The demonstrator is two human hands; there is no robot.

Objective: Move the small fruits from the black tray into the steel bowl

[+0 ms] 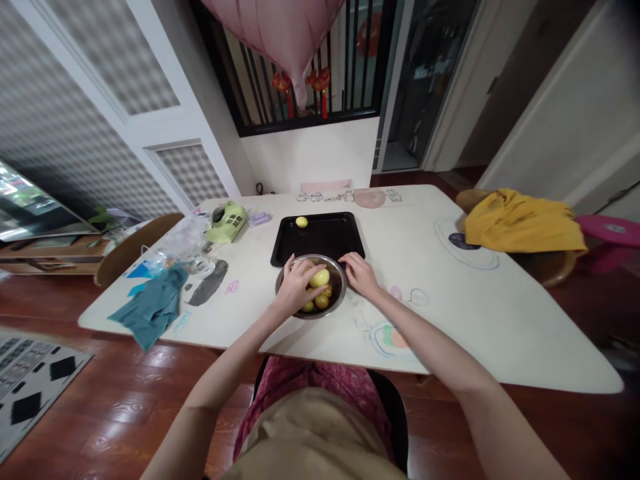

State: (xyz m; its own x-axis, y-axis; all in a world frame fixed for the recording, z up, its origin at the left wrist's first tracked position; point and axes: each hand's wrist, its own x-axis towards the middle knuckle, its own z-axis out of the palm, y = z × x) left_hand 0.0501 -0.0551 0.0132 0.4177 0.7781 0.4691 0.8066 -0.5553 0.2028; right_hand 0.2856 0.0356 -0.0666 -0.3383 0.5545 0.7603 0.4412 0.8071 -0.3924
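Observation:
A round metal bowl (341, 298) stands near the front edge of the table and holds several small yellow to orange-yellow fruits (322, 301). My left hand (296, 283) reaches into it, thumb and fingers curved around a pale yellow, lemon-like fruit (320, 277). At the bowl's right side, my right hand (361, 275) has its fingers bent in against the rim. Just behind the bowl lies a black rectangular tray (325, 235), its front edge partly hidden. One yellow fruit (301, 222) rests near the tray's far left.
On the white table (450, 320), drawn on in places, a green packet (227, 222), clear plastic wrapping (185, 233) and a teal cloth (153, 307) lie to the left. A yellow garment (523, 220) hangs over a chair at the right. A pink balloon (280, 33) hangs beyond.

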